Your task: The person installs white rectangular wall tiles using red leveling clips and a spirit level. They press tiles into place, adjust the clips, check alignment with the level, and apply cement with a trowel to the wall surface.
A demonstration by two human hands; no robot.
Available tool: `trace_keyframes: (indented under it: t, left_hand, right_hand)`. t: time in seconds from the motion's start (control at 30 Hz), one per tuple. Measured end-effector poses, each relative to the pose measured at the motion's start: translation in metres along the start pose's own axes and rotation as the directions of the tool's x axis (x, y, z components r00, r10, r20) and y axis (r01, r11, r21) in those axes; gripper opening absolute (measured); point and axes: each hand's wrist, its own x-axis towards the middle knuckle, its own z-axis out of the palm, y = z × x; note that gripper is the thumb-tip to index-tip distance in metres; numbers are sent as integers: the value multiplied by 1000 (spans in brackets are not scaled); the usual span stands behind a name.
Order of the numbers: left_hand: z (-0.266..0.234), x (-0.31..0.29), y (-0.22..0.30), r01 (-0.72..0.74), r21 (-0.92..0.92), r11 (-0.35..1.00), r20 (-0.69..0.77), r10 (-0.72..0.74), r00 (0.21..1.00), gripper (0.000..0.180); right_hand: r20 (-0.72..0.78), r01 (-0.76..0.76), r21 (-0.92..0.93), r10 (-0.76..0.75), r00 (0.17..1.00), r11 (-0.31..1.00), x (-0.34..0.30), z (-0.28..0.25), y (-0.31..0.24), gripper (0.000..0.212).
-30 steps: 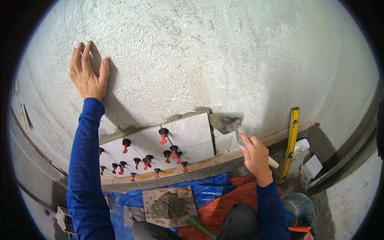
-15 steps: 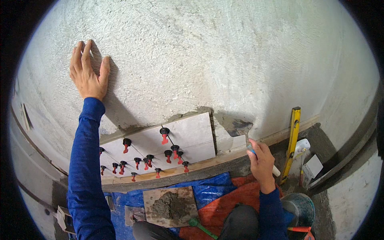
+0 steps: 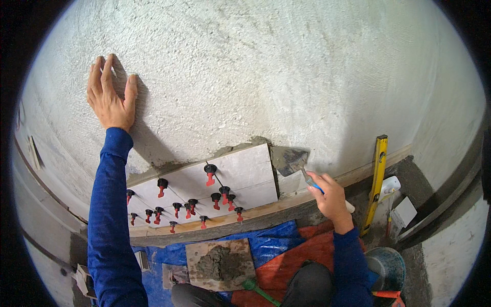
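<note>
My left hand (image 3: 111,101) rests with spread fingers on the rough plastered wall (image 3: 215,77), above the tiles. My right hand (image 3: 333,203) is wrapped round the handle of a pointed trowel (image 3: 292,160). Its blade lies near the wall, over a grey patch of wet mortar just beyond the right edge of the tiles. Those light tiles (image 3: 250,166) line the bottom of the wall in two rows. Several black-and-red tile levelling clips (image 3: 210,174) stick out from their joints.
A mortar-heaped board (image 3: 245,250) sits on blue and red tarps (image 3: 276,238) before my knees. Rightward, a yellow spirit level (image 3: 376,184) leans on the wall near a bucket (image 3: 391,266). A green-handled tool (image 3: 263,293) lies by the board. A wooden batten (image 3: 294,197) runs under the tiles.
The trowel and my right hand have shifted left, bringing the blade close to the tile edge. My left hand has slid slightly down and left, still spread.
</note>
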Motion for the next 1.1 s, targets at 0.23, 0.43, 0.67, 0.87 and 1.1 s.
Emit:
trace_keyframes:
  t: [0.23, 0.43, 0.67, 0.87, 1.1]
  left_hand:
    - [0, -1, 1, -5, -1, 1000, -6, 5, 1000, 70]
    - [1, -1, 1, -15, -26, 1000, -35, 14, 999, 70]
    - [3, -3, 0, 2, -15, 1000, -49, -2, 999, 70]
    - [4, -3, 1, 22, -44, 999, -50, -24, 998, 68]
    - [7, -2, -6, -16, -15, 1000, -44, 16, 999, 69]
  right_hand:
    - [-105, 28, -263, -58, 993, 965, -7, -46, 0, 44]
    - [-76, 166, -417, -216, 973, 894, 27, -98, -32, 43]
    - [124, 215, -374, -181, 976, 902, 62, -147, -78, 34]
    - [37, 80, -354, -72, 997, 932, 29, -122, -66, 32]
    - [185, 11, -326, 52, 981, 945, -19, -61, -18, 35]
